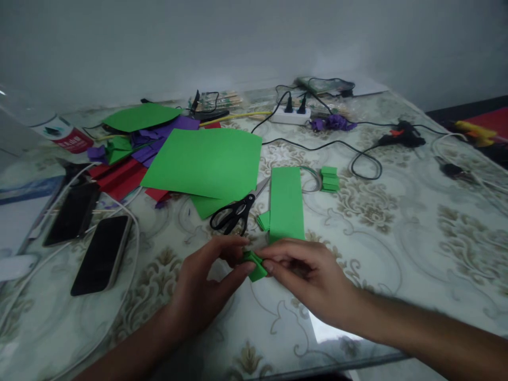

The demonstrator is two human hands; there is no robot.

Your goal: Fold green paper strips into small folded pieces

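Observation:
A small folded piece of green paper (pixel 256 269) is pinched between both hands, just above the patterned tablecloth. My left hand (pixel 210 280) grips its left side with thumb and fingertips. On the other side, my right hand (pixel 313 278) pinches the right edge. Just beyond the hands lies a green paper strip (pixel 286 203), with a small green paper piece (pixel 264 220) at its left. Black-handled scissors (pixel 237 212) rest with their blades pointing towards the strip. Another pleated green paper piece (pixel 329 179) sits to the strip's right.
Large green sheets (pixel 206 161) lie over purple and red paper. Two phones (pixel 102 256) and a white cable (pixel 137 238) are at left. Behind stand a power strip (pixel 291 115) and a tub (pixel 65 135). A glue gun (pixel 402 135) with a black cord lies at right.

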